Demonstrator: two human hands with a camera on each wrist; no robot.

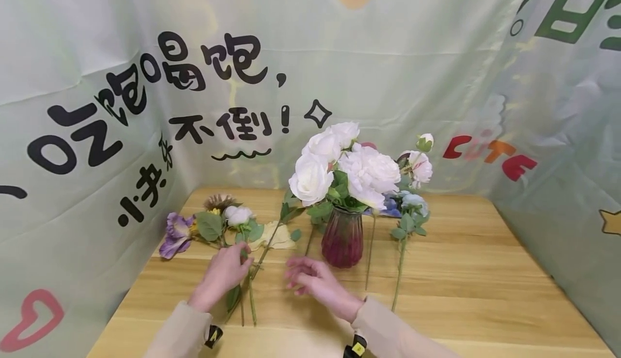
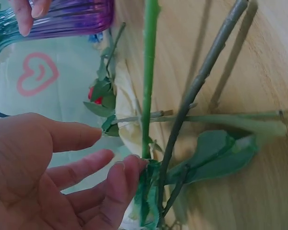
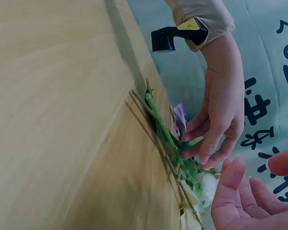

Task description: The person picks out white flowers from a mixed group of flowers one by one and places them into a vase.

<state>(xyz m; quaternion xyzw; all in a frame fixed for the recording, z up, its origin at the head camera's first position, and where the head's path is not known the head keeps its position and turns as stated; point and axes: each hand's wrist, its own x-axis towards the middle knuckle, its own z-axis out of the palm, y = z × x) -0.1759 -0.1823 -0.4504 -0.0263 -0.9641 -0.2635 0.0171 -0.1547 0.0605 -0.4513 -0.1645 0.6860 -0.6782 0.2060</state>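
Observation:
My left hand (image 1: 225,272) hovers over the cut flower stems on the left of the table, its fingers loosely bent and apart. In the left wrist view, its fingertips come close to a green stem (image 2: 149,86) with a leaf; whether they touch it I cannot tell. Left of the ribbed purple-red glass vase (image 1: 342,239), my right hand (image 1: 320,285) is held with relaxed fingers and nothing in them. Large white flowers (image 1: 312,177) stand in the vase. Under and beyond the left hand lie a purple flower (image 1: 176,235) and a white bud flower (image 1: 237,215).
To the vase's right lie a pale blue flower (image 1: 414,204) and a pink-white flower (image 1: 419,169) with long stems. A cream-coloured flower (image 1: 276,236) lies flat behind the stems. Printed cloth (image 1: 388,77) hangs around the wooden table (image 1: 451,277).

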